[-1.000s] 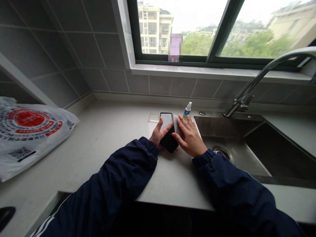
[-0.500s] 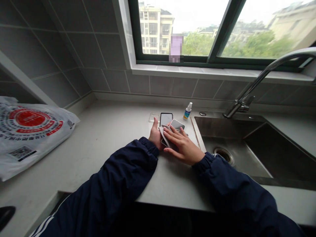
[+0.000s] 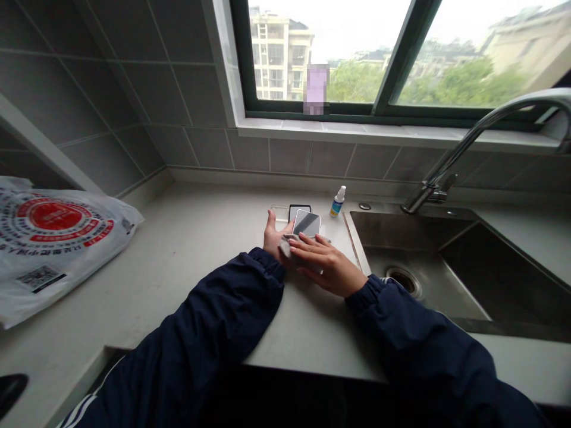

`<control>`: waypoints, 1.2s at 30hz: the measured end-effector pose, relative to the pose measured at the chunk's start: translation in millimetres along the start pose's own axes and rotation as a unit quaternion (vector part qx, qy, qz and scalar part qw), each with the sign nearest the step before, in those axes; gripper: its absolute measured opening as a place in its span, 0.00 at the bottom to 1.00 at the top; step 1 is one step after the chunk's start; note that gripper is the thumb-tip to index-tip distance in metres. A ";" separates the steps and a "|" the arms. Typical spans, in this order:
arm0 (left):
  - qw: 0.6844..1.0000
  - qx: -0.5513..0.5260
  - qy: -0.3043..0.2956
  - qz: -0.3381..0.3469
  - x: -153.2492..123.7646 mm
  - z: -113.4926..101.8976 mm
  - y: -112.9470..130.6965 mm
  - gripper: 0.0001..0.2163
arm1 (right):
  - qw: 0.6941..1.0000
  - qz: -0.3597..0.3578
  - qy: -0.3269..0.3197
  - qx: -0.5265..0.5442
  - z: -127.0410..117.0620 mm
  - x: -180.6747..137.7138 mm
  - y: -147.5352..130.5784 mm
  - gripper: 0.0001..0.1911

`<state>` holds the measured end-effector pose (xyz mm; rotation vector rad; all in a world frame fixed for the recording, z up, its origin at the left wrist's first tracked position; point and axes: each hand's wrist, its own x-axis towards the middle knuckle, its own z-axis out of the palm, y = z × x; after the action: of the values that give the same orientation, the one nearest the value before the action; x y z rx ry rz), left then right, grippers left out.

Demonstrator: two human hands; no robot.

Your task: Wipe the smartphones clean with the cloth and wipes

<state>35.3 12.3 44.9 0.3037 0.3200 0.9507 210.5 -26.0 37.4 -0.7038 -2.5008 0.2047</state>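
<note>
My left hand (image 3: 271,233) grips a dark phone (image 3: 307,222) from its left side and tilts it up off the pale counter (image 3: 209,238). My right hand (image 3: 325,265) lies across the phone's near end, fingers together, pressing a grey cloth (image 3: 286,244) against it. The cloth bunches between both hands. A second black phone (image 3: 298,208) lies flat just behind the held one, partly hidden by it. Beside that is a clear phone case (image 3: 277,211).
A small spray bottle (image 3: 338,201) stands by the steel sink (image 3: 428,249), right of my hands. The faucet (image 3: 468,139) arches over the sink. A printed plastic bag (image 3: 49,238) lies on the counter at far left. A tiled wall and window sill (image 3: 357,132) run behind.
The held phone has swung from pointing toward me to tilted up and away. My right hand has slid the cloth leftward, from the phone's right side to its near end.
</note>
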 end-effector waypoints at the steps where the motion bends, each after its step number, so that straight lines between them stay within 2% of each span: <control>1: 1.000 0.000 -0.005 0.005 0.5 -0.9 -0.2 0.49 | 1.000 0.000 0.011 -0.007 0.8 0.0 1.4 0.25; 6: 0.999 0.001 -0.014 0.048 2.8 -3.8 -0.9 0.47 | 0.998 0.018 0.064 -0.021 2.3 0.0 6.6 0.20; 11: 0.994 0.000 -0.003 0.106 5.8 -8.0 -1.3 0.37 | 0.997 0.043 0.045 -0.051 0.5 -0.2 5.8 0.20; 17: 0.997 -0.005 -0.024 0.071 2.8 -9.1 -3.2 0.34 | 0.996 0.066 -0.026 -0.055 -0.9 -0.4 4.6 0.32; 22: 0.998 -0.005 -0.031 0.054 -0.8 0.8 -6.8 0.35 | 0.996 0.059 -0.046 -0.047 -1.9 -0.6 2.2 0.37; 27: 0.998 0.010 -0.031 0.057 -0.2 8.4 -13.6 0.35 | 0.994 0.069 -0.033 -0.083 -1.7 -0.5 -1.7 0.39; 31: 0.998 0.022 -0.021 0.047 0.0 9.3 -19.3 0.37 | 0.988 0.093 -0.023 -0.119 -2.2 0.2 -2.6 0.34; 36: 0.998 0.062 -0.019 0.005 0.8 4.2 -25.8 0.38 | 0.978 0.141 0.033 -0.152 -3.4 0.3 -1.8 0.31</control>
<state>56.6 -1.6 38.5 0.4364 0.3443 0.9364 211.3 -27.4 40.9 -1.1719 -2.3855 -0.1040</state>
